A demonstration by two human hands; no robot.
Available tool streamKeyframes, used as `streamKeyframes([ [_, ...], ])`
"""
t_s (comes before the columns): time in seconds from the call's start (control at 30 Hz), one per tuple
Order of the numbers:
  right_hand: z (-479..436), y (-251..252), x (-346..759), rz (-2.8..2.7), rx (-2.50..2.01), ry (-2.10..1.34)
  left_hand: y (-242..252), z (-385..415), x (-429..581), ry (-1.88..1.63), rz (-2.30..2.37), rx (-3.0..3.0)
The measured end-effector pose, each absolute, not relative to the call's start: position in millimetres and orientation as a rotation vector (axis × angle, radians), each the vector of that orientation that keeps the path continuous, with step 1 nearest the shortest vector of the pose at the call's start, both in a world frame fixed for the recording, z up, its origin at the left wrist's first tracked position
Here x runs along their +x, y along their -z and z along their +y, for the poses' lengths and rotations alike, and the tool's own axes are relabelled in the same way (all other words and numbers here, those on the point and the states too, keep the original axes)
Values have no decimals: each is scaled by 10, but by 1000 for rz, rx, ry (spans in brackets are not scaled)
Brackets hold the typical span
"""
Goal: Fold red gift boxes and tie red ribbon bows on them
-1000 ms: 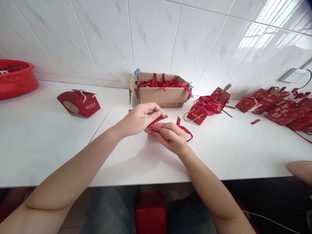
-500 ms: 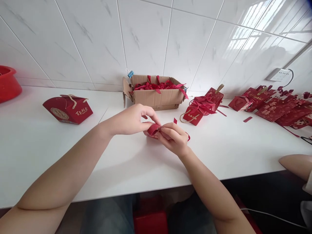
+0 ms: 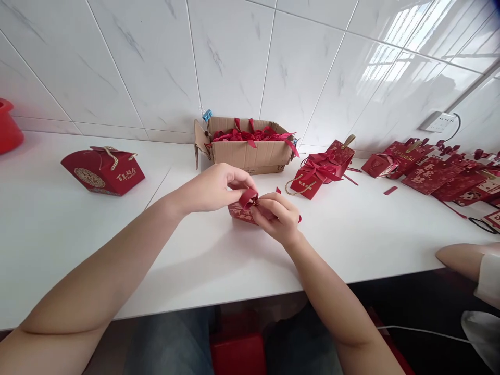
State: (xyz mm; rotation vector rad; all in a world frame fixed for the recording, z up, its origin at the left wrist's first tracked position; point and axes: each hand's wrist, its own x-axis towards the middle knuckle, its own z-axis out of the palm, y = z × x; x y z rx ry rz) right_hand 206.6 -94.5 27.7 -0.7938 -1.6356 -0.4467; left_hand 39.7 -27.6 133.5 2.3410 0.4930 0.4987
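Note:
A small red box (image 3: 241, 212) with pale printed lettering rests on the white table in front of me, partly covered by my hands. Over its top, a loop of red ribbon (image 3: 247, 198) is held. My left hand (image 3: 222, 190) comes from the left, its thumb and fingers closed on the loop. My right hand (image 3: 278, 213) pinches the ribbon at the base of the loop, beside a small gold-coloured piece. A ribbon end sticks up behind my right hand, and more red shows at its right edge.
Behind stands a cardboard box (image 3: 246, 156) full of red ribbons. A red box with rope handles (image 3: 105, 172) sits left; more red boxes (image 3: 312, 177) and bags (image 3: 425, 169) lie right. Another person's arm (image 3: 459, 259) rests at the right edge.
The view has shifted slightly. The ribbon loop looks rounder and more upright, and my left fingers have moved a little around it. More of the small box's printed side shows.

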Motion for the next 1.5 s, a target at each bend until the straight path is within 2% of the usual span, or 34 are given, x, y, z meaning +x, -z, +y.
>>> streamKeyframes([
  [0.93,-978,-339,2028,-1614,-823,445,-1333,-305,441,-355,618,2228],
  [1.27,-975,-324,2030,-1574,-904,447,-1414,-286,325,-353,374,2507],
  [1.5,-1013,-371,2009,-1600,-809,387,-1458,-324,261,-208,485,2504],
])
